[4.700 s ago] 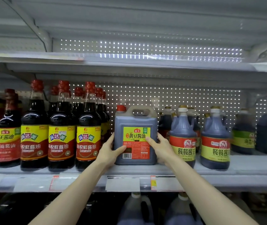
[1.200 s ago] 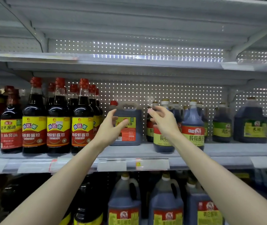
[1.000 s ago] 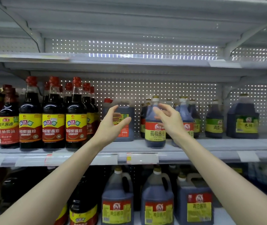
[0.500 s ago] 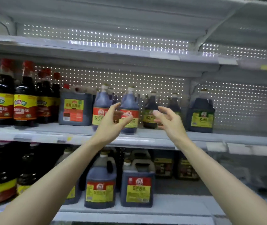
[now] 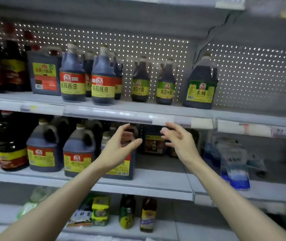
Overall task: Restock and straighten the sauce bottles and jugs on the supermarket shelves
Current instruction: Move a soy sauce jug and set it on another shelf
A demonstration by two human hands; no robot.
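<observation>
Hands dropped to lower shelf | left hand (image 5: 119, 146), right hand (image 5: 180, 143) — fingers spread, empty | dark jug (image 5: 153, 141) behind — label seemingly unreadable

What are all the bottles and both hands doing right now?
Left hand: open, fingers spread, holding nothing.
Right hand: open, holding nothing.
Square dark jug with yellow and red label: upright, set back from the shelf edge.
Two red-and-yellow labelled soy sauce jugs: upright, near the front.
Two green-labelled vinegar bottles: upright, apart.
Big dark jug with green and yellow label: upright, alone.
</observation>
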